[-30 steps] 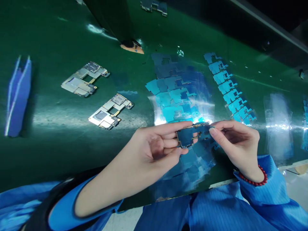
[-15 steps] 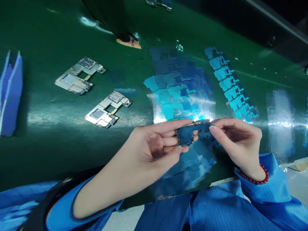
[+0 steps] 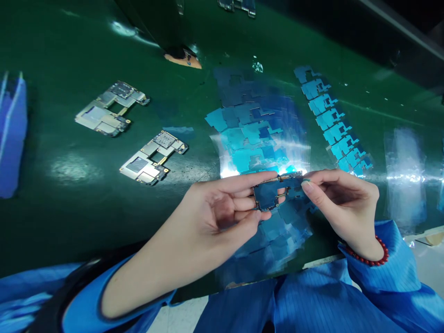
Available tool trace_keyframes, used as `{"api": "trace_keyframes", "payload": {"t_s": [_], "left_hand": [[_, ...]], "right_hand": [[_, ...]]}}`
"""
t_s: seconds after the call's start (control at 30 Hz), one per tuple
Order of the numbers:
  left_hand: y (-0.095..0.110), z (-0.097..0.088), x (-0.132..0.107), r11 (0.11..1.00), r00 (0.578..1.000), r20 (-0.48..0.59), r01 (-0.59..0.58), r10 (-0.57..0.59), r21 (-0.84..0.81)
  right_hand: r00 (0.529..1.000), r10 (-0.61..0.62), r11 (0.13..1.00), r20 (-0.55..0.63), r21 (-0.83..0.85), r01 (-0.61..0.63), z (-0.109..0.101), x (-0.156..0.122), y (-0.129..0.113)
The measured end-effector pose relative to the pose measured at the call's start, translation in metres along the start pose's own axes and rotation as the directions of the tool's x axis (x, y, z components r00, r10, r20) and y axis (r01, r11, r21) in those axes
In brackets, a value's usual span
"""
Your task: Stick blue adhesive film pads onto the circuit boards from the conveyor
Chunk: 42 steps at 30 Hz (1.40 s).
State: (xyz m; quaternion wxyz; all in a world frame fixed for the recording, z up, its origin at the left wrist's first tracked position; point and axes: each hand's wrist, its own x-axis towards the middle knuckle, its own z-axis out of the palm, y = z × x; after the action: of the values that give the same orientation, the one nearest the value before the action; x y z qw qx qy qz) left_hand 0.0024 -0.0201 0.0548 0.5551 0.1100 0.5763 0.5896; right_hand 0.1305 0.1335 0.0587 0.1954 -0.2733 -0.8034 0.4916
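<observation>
My left hand (image 3: 222, 215) pinches a small phone circuit board (image 3: 272, 192) between thumb and fingers, holding it above the green bench. My right hand (image 3: 342, 206) touches the board's right end with closed fingertips, where a blue film piece lies on it. Below and behind the board lies a pile of clear sheets carrying blue film stickers (image 3: 256, 138).
Two more circuit boards, one (image 3: 151, 157) nearer and one (image 3: 107, 108) farther, lie on the green mat (image 3: 69, 194) to the left. A strip of blue stickers (image 3: 333, 125) runs at the right, a clear sheet (image 3: 404, 175) beyond it. A blue object (image 3: 12, 134) sits at the far left.
The hands and the board have hardly moved. The view has drifted slightly, so the items on the mat sit a little further left.
</observation>
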Motion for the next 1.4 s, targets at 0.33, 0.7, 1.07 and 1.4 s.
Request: {"api": "trace_keyframes", "payload": {"t_s": [0.33,0.7,1.07,1.4], "left_hand": [[0.000,0.001,0.000,1.000,1.000,0.008,-0.016,0.016,-0.013],[0.000,0.001,0.001,0.998,0.994,-0.110,0.024,-0.018,0.058],[-0.002,0.004,0.001,0.998,0.982,-0.187,0.046,-0.038,0.035],[-0.010,-0.001,0.004,0.996,0.977,-0.212,0.010,0.009,0.088]], "right_hand": [[1.000,-0.008,1.000,-0.001,-0.016,0.008,0.000,0.001,0.001],[1.000,-0.012,1.000,0.003,0.014,0.012,0.001,-0.001,0.003],[0.998,-0.065,0.998,0.021,-0.001,0.065,0.003,-0.002,0.006],[0.942,-0.326,0.916,0.076,-0.222,0.335,0.001,0.001,0.006]]}}
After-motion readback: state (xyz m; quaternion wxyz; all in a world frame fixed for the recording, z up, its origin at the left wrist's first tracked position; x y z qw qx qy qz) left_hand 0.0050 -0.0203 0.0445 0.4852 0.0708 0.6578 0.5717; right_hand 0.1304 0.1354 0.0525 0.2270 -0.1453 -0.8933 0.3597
